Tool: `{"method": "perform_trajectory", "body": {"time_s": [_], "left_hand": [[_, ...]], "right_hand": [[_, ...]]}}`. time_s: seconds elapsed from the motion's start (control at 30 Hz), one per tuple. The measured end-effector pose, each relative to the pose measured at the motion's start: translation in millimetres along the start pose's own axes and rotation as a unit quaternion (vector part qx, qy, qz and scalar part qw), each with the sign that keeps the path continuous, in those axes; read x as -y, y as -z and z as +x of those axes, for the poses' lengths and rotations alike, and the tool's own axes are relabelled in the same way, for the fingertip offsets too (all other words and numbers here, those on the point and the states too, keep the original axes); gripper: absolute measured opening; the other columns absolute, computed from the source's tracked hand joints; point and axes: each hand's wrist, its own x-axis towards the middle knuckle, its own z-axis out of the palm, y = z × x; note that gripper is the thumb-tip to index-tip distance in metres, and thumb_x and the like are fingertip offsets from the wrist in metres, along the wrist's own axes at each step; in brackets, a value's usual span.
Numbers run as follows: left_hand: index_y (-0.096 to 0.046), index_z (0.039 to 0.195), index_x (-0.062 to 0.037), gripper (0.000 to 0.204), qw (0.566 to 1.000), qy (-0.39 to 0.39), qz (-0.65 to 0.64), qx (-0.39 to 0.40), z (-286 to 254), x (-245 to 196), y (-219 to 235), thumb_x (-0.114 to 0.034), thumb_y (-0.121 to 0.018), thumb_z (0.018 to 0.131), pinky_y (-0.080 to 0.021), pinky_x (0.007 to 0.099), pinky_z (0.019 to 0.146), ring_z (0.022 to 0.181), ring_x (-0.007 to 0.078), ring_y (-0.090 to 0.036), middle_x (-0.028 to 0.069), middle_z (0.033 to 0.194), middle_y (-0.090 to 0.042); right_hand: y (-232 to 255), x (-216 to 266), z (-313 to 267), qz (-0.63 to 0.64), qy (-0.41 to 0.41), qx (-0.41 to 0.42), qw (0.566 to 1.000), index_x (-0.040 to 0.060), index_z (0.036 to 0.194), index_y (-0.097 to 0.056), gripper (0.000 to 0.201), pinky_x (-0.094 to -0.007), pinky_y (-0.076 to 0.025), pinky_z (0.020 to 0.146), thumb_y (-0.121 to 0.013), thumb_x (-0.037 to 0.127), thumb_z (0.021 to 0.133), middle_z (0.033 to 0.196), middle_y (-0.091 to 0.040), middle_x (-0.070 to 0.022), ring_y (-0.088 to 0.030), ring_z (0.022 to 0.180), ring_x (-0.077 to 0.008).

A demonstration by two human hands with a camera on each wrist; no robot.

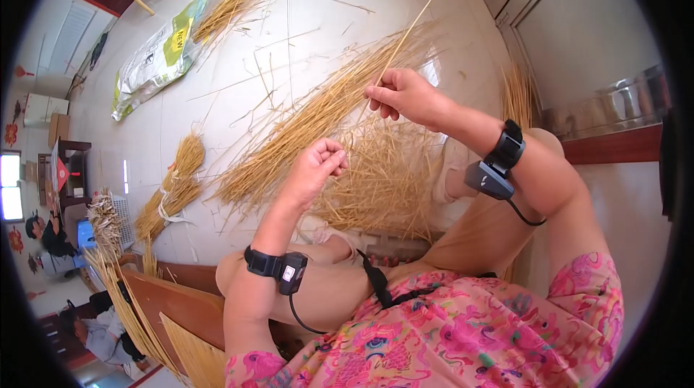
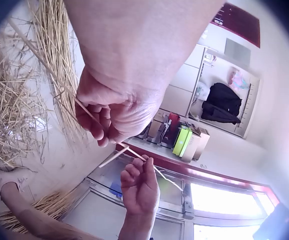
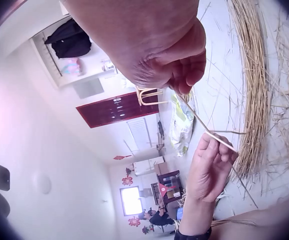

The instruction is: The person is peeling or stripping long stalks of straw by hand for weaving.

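Observation:
In the head view my right hand (image 1: 412,99) pinches a long pale straw stalk (image 1: 423,12), which rises to the top edge. My left hand (image 1: 318,171) is nearer my body, its fingers curled with thumb against index finger. The left wrist view shows a stalk (image 2: 44,65) passing through the left hand's fingers (image 2: 99,130) toward my right hand (image 2: 140,187). In the right wrist view a stalk (image 3: 197,117) runs from the right hand (image 3: 179,70) down to the left hand (image 3: 209,165), whose thumb and fingers pinch it. A second short piece crosses the stalk near the left hand.
A long straw bundle (image 1: 289,135) and a loose straw heap (image 1: 383,185) lie on the tiled floor before my feet. Beyond are a tied sheaf (image 1: 170,185) and a printed sack (image 1: 163,52) with straw at its mouth. A wooden board (image 1: 177,308) stands at lower left, near seated people.

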Motion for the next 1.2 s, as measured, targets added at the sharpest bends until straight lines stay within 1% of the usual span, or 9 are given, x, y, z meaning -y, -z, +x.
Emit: {"method": "perform_trajectory", "body": {"time_s": [0.17, 0.27, 0.37, 0.57, 0.67, 0.77, 1.0, 1.1, 1.2], "left_hand": [[-0.054, 0.101, -0.0047, 0.013, 0.999, -0.006, -0.044, 0.018, 10, -6, -22, -0.016, -0.053, 0.093, -0.045, 0.0233, 0.071, 0.075, 0.0089, -0.055, 0.0027, 0.085, -0.060], [-0.054, 0.102, -0.0044, 0.015, 0.997, 0.019, -0.072, 0.035, 16, -7, -23, -0.017, -0.053, 0.093, -0.045, 0.0245, 0.073, 0.077, 0.0099, -0.056, 0.0037, 0.086, -0.061], [-0.050, 0.112, -0.0024, 0.024, 0.994, 0.027, -0.091, 0.049, 18, -7, -17, -0.019, -0.050, 0.094, -0.045, 0.0255, 0.076, 0.082, 0.0127, -0.057, 0.0061, 0.092, -0.061], [-0.035, 0.132, -0.0028, 0.040, 0.998, 0.013, -0.037, -0.057, 14, -7, -19, -0.023, -0.041, 0.098, -0.045, 0.0278, 0.080, 0.094, 0.0173, -0.056, 0.0117, 0.106, -0.058], [-0.041, 0.128, -0.0029, 0.037, 0.988, -0.001, 0.081, -0.132, 15, -2, -20, -0.024, -0.041, 0.098, -0.044, 0.0281, 0.082, 0.097, 0.0161, -0.055, 0.0120, 0.110, -0.058], [-0.048, 0.121, -0.0016, 0.032, 0.999, 0.022, 0.040, 0.022, 10, -16, -17, -0.022, -0.046, 0.096, -0.044, 0.0268, 0.082, 0.097, 0.0140, -0.055, 0.0117, 0.111, -0.058], [-0.062, 0.100, 0.0003, 0.021, 0.994, -0.052, 0.092, 0.004, 7, -8, -24, -0.018, -0.057, 0.091, -0.044, 0.0218, 0.069, 0.077, 0.0102, -0.058, 0.0077, 0.093, -0.065], [-0.064, 0.097, 0.0013, 0.023, 0.997, -0.030, 0.064, 0.006, 6, -18, -23, -0.020, -0.057, 0.091, -0.043, 0.0215, 0.066, 0.074, 0.0092, -0.057, 0.0068, 0.089, -0.065], [-0.064, 0.100, 0.0016, 0.025, 0.999, -0.011, 0.034, 0.009, 5, -16, -23, -0.021, -0.057, 0.091, -0.043, 0.0214, 0.067, 0.075, 0.0087, -0.056, 0.0065, 0.089, -0.064]], "right_hand": [[17, 10, -10, -0.024, 0.034, -0.030, 0.999, 0.0011, 0.082, -0.059, 0.024, -0.0218, -0.043, 0.048, -0.055, 0.022, 0.092, 0.070, -0.061, -0.0029, -0.054, 0.057, -0.0072], [29, 23, -8, -0.054, 0.067, -0.097, 0.992, 0.0010, 0.082, -0.059, 0.024, -0.0222, -0.042, 0.049, -0.054, 0.022, 0.092, 0.069, -0.061, -0.0025, -0.053, 0.056, -0.0068], [33, 27, -5, -0.055, 0.085, -0.145, 0.984, -0.0003, 0.082, -0.058, 0.027, -0.0229, -0.043, 0.050, -0.053, 0.024, 0.092, 0.068, -0.060, -0.0030, -0.053, 0.054, -0.0072], [35, 34, -4, -0.080, 0.132, -0.214, 0.965, -0.0011, 0.081, -0.058, 0.029, -0.0234, -0.043, 0.049, -0.052, 0.025, 0.093, 0.063, -0.059, -0.0034, -0.052, 0.051, -0.0075], [43, 37, -1, -0.090, 0.166, -0.233, 0.954, -0.0012, 0.081, -0.058, 0.029, -0.0230, -0.044, 0.050, -0.051, 0.025, 0.093, 0.061, -0.058, -0.0032, -0.052, 0.051, -0.0072], [50, 37, 1, -0.075, 0.188, -0.248, 0.947, -0.0006, 0.081, -0.058, 0.029, -0.0228, -0.045, 0.050, -0.051, 0.024, 0.093, 0.062, -0.058, -0.0034, -0.051, 0.051, -0.0067], [68, 40, 7, -0.067, 0.138, -0.318, 0.936, 0.0013, 0.084, -0.059, 0.028, -0.0232, -0.044, 0.051, -0.051, 0.027, 0.093, 0.066, -0.059, -0.0027, -0.052, 0.055, -0.0060], [71, 33, 6, -0.013, 0.102, -0.274, 0.956, 0.0021, 0.086, -0.060, 0.025, -0.0233, -0.043, 0.050, -0.053, 0.025, 0.092, 0.070, -0.060, -0.0025, -0.051, 0.056, -0.0065], [51, 25, 3, 0.004, 0.064, -0.163, 0.985, 0.0024, 0.087, -0.060, 0.022, -0.0225, -0.042, 0.050, -0.054, 0.023, 0.092, 0.073, -0.060, -0.0026, -0.052, 0.058, -0.0069]]}}
